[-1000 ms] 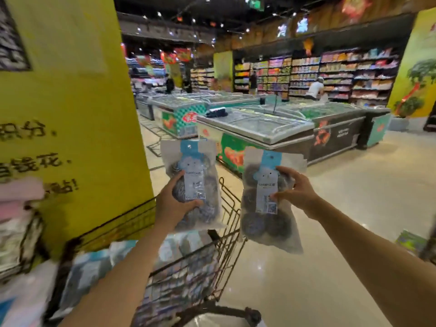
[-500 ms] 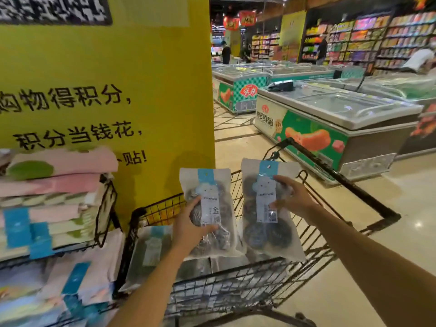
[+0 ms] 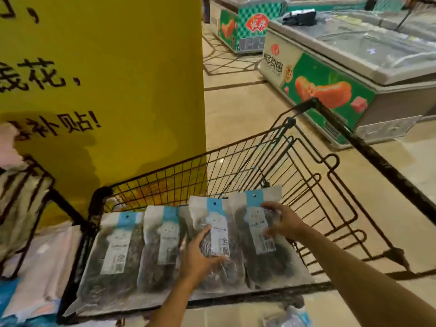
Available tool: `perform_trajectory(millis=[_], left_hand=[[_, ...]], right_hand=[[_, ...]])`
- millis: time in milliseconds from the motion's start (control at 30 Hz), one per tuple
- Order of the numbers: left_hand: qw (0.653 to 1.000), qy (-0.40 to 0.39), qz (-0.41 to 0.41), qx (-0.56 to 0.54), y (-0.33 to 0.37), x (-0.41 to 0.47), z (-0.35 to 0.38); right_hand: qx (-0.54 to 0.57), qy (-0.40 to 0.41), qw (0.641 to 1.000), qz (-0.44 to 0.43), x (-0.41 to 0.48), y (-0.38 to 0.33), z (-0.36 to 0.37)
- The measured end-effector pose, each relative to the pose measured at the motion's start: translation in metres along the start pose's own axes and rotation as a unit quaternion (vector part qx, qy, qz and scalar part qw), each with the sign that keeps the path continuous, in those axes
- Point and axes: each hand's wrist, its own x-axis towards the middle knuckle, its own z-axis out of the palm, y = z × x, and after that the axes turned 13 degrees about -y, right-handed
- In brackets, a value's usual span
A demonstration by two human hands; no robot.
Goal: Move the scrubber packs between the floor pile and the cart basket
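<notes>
**Two scourer packs being lowered into the wire basket**

Held up in the air a second ago, the left pack (image 3: 218,241) is being gripped by the left hand (image 3: 198,257) and the right pack (image 3: 258,234) pinched by the right hand (image 3: 284,224) (fingers curled), both now being laid at the wire basket's (image 3: 306,180) near edge beside two stocked packs (image 3: 141,246).

Black wire cart basket (image 3: 236,161), four clear scourer packs side by side in it (image 3: 113,251), pale tiled floor (image 3: 236,109) beneath
</notes>
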Motion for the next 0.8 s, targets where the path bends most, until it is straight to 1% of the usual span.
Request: perform_trajectory(millis=[100, 133, 167, 200, 267, 300, 367, 400, 433, 500, 533, 567, 600, 667, 733, 800], left_hand=[[0.999, 0.011, -0.021, 0.021, -0.015, 0.004, 0.004], [0.999, 0.014, -0.023, 0.046, -0.016, 0.005, 0.005], [0.995, 0.019, -0.028, 0.092, -0.017, 0.006, 0.006], [0.986, 0.021, -0.043, 0.162, -0.016, 0.007, 0.006], [0.941, 0.039, -0.074, 0.329, -0.012, 0.007, 0.006], [0.918, 0.051, -0.068, 0.388, -0.011, 0.006, 0.006], [0.874, 0.069, -0.01, 0.481, -0.01, 0.007, 0.002], [0.856, 0.055, 0.006, 0.514, -0.013, 0.011, 0.001], [0.847, 0.029, 0.008, 0.53, -0.015, 0.016, -0.001], [0.834, -0.03, -0.019, 0.551, -0.015, 0.022, -0.002], [0.831, -0.068, -0.035, 0.551, -0.011, 0.023, -0.002], [0.833, -0.083, -0.037, 0.545, -0.008, 0.024, -0.003], [0.827, -0.078, -0.024, 0.556, -0.01, 0.026, -0.003], [0.829, -0.099, -0.042, 0.548, -0.013, 0.025, -0.002], [0.819, -0.104, -0.05, 0.562, -0.011, 0.022, -0.002], [0.816, -0.112, -0.056, 0.564, -0.01, 0.02, -0.002]], right_hand=[[-0.007, -0.011, 1.0, 0.024, 0.017, 0.015, 0.004], [-0.014, -0.013, 0.999, 0.03, 0.021, 0.019, 0.004], [-0.026, -0.017, 0.999, 0.041, 0.023, 0.022, 0.002], [-0.04, -0.025, 0.997, 0.053, 0.024, 0.023, 0.001], [-0.089, -0.04, 0.992, 0.082, 0.025, 0.023, 0.001], [-0.128, -0.043, 0.986, 0.095, 0.024, 0.022, 0.003], [-0.213, -0.038, 0.969, 0.123, 0.021, 0.02, 0.008], [-0.254, -0.032, 0.958, 0.128, 0.02, 0.019, 0.011], [-0.29, -0.027, 0.948, 0.128, 0.02, 0.021, 0.014], [-0.354, -0.031, 0.926, 0.126, 0.018, 0.024, 0.018], [-0.383, -0.039, 0.914, 0.127, 0.017, 0.026, 0.02], [-0.405, -0.047, 0.904, 0.128, 0.016, 0.028, 0.02], [-0.42, -0.052, 0.897, 0.127, 0.015, 0.029, 0.021], [-0.437, -0.056, 0.889, 0.124, 0.014, 0.029, 0.022], [-0.443, -0.057, 0.886, 0.126, 0.013, 0.029, 0.024], [-0.445, -0.054, 0.884, 0.133, 0.012, 0.028, 0.028]])
